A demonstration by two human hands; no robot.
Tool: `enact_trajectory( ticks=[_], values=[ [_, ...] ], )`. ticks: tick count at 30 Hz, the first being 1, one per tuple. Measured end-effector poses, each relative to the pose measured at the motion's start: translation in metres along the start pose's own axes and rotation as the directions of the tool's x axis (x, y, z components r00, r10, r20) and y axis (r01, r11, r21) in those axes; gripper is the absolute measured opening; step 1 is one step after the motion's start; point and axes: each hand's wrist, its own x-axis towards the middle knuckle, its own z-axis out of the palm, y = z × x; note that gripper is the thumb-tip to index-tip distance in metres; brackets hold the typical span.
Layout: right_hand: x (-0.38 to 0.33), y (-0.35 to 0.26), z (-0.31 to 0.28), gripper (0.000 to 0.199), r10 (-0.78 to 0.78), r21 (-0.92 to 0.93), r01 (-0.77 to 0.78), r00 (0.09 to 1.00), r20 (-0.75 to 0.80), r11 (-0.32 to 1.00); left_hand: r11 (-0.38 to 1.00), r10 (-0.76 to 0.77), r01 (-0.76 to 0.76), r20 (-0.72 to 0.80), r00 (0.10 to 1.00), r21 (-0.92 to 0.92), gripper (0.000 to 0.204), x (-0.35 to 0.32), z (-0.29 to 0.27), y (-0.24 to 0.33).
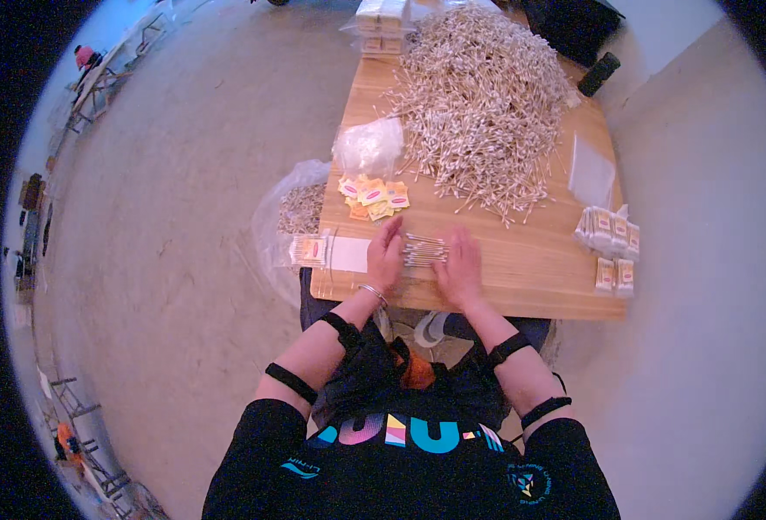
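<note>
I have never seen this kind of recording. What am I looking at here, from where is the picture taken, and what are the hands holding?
There is no machine. A person wears a wide-angle camera on the head, looking down, so straight edges bend. The left hand and right hand gather a small bundle of cotton swabs between them on a wooden table. Behind lies a big pile of swabs, with yellow paper labels, clear plastic bags and filled packets nearby.

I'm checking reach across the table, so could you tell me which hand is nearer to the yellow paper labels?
Left. The left hand lies just below the yellow labels, at the bundle of swabs. The right hand sits beyond that bundle, farther to the right.
</note>
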Motion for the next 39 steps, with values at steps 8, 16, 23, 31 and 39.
enact_trajectory(
  ticks=[8,16,23,31,39],
  values=[
    [0.012,-0.006,0.019,0.060,0.240,0.597,-0.080,0.951,-0.195,0.798,0.999,0.036,-0.037,-0.038,0.999,-0.021,0.039,-0.002,0.009,-0.019],
    [0.020,-0.028,0.024,0.053,0.225,0.625,-0.025,0.944,-0.243,0.780,0.994,0.038,-0.050,-0.118,0.992,-0.099,0.040,-0.003,0.012,-0.024],
    [0.026,-0.017,0.020,0.046,0.050,0.406,-0.053,0.999,0.018,0.912,0.993,0.086,-0.095,-0.104,0.991,-0.076,0.041,-0.001,0.009,-0.020],
    [0.024,-0.024,0.033,0.047,0.171,0.655,-0.028,0.973,-0.156,0.755,0.998,0.061,-0.062,-0.015,0.998,-0.028,0.042,-0.001,0.007,-0.015],
    [0.012,-0.012,0.015,0.055,0.020,0.404,0.057,0.983,-0.183,0.913,0.992,0.067,-0.067,-0.008,0.998,-0.105,0.044,0.001,0.008,-0.019]
  ],
)
